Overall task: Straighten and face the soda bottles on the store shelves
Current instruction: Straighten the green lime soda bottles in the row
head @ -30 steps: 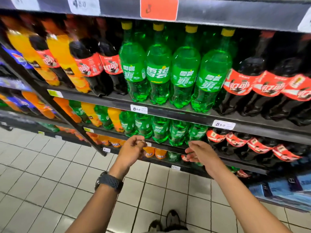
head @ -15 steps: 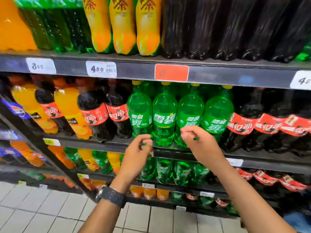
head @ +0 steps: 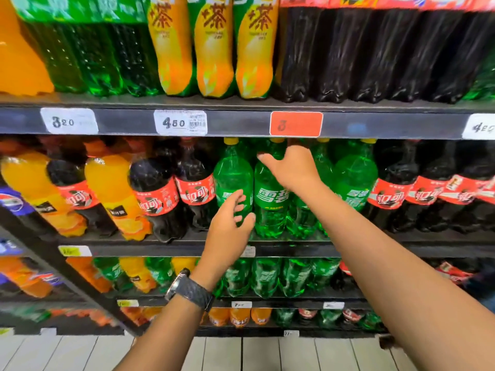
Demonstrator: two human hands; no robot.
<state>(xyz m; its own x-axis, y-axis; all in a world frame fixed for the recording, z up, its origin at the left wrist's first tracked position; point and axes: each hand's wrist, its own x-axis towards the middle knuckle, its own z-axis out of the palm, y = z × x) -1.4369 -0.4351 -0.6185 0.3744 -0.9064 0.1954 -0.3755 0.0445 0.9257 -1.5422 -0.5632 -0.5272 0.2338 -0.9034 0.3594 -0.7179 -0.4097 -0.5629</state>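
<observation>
Several green soda bottles with yellow caps stand in a row on the middle shelf. My left hand is open, fingers spread, in front of the lower part of the leftmost green bottle; whether it touches is unclear. My right hand is higher, fingers apart, across the neck of the second green bottle and hiding much of the third. The fourth green bottle stands free to the right.
Cola bottles stand left of the green ones, more cola to the right, orange soda further left. The upper shelf edge carries price tags and a red tag. Lower shelves hold smaller bottles. Tiled floor below.
The view has tilted upward. Both hands have risen from the lower shelf to the middle shelf, the right hand now up at the green bottles' necks, and both have opened.
</observation>
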